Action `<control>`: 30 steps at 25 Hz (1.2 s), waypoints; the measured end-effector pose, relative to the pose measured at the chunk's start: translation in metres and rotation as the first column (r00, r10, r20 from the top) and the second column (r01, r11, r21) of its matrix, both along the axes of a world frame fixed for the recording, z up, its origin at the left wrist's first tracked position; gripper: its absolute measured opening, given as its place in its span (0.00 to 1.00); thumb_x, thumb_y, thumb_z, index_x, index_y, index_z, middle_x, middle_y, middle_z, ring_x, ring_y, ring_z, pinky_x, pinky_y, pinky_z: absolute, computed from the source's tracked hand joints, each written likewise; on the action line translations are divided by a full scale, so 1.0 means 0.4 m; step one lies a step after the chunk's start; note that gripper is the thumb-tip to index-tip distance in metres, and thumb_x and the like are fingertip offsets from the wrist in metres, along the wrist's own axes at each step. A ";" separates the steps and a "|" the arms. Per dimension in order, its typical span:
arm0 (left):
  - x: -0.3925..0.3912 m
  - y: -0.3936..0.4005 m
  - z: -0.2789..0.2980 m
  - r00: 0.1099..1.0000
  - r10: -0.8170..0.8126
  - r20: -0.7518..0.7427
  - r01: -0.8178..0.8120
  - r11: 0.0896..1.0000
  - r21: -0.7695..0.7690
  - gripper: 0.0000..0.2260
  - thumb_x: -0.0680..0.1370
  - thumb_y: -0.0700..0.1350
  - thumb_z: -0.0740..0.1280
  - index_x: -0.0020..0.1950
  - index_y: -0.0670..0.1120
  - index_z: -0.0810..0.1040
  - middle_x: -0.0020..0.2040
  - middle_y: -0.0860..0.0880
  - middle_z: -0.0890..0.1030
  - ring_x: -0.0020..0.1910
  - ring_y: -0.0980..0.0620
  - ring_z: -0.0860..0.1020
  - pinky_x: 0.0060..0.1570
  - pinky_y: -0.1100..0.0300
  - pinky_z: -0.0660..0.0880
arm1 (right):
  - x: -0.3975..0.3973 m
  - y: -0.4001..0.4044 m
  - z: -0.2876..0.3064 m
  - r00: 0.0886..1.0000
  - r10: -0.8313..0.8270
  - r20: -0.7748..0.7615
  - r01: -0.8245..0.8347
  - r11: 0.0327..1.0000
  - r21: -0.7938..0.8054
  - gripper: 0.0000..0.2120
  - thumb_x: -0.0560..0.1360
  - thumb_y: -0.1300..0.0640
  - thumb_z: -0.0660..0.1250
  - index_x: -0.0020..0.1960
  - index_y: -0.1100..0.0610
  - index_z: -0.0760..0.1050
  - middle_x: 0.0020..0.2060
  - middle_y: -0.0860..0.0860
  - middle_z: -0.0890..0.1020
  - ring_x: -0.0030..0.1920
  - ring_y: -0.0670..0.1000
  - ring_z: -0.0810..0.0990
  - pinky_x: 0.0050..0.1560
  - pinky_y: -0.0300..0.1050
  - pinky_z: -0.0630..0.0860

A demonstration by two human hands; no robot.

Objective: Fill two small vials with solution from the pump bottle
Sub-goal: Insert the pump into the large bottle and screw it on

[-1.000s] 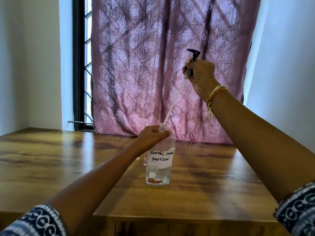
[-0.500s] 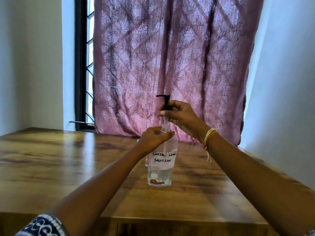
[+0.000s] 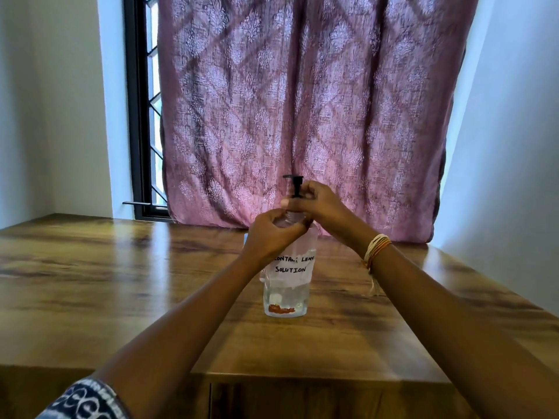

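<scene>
A clear pump bottle [image 3: 287, 285] with a white label reading "contact lens solution" stands upright on the wooden table [image 3: 121, 282], holding a little liquid at the bottom. My left hand [image 3: 272, 234] grips the bottle's shoulder and neck. My right hand [image 3: 314, 202] is closed around the collar of the black pump head [image 3: 295, 186], which sits down on the bottle's neck with its nozzle pointing left. A small pale object [image 3: 246, 237] peeks out behind my left hand; I cannot tell whether it is a vial.
A pink patterned curtain [image 3: 302, 110] hangs close behind the table. A black-framed window [image 3: 142, 116] is at the back left. White walls stand on both sides. The table's front edge runs below my forearms.
My right hand has lowered the pump head and its long tube from high above the bottle down into the neck. The left hand has stayed on the bottle.
</scene>
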State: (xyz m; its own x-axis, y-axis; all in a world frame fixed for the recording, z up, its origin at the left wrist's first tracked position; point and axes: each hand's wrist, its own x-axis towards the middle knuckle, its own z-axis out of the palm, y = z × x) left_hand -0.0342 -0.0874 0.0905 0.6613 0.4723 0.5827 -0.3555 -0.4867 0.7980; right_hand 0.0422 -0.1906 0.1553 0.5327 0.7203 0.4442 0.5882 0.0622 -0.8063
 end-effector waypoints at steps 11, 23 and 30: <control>0.013 0.012 -0.006 0.999 0.017 -0.029 -0.019 0.998 -0.052 0.18 0.64 0.57 0.72 0.44 0.46 0.83 0.40 0.43 0.86 0.42 0.44 0.85 0.48 0.44 0.81 | -0.014 0.033 -0.015 0.986 -0.164 -0.014 0.164 0.986 -0.013 0.30 0.63 0.51 0.81 0.59 0.59 0.72 0.51 0.56 0.81 0.52 0.55 0.81 0.55 0.50 0.81; 0.013 0.014 -0.007 1.000 0.008 -0.009 -0.008 0.999 -0.034 0.19 0.64 0.58 0.73 0.48 0.47 0.83 0.42 0.48 0.86 0.42 0.50 0.85 0.49 0.47 0.81 | -0.011 -0.005 0.027 0.993 0.107 -0.052 -0.110 0.992 -0.061 0.20 0.73 0.67 0.71 0.63 0.65 0.72 0.52 0.58 0.81 0.45 0.47 0.80 0.43 0.30 0.79; 0.013 0.014 -0.004 0.999 0.025 -0.036 -0.027 0.999 -0.037 0.16 0.65 0.58 0.76 0.44 0.49 0.82 0.40 0.49 0.86 0.40 0.51 0.85 0.46 0.49 0.82 | 0.022 -0.028 0.044 0.995 0.047 0.083 -0.039 0.995 -0.090 0.12 0.68 0.66 0.76 0.50 0.61 0.79 0.35 0.49 0.84 0.39 0.46 0.84 0.50 0.44 0.81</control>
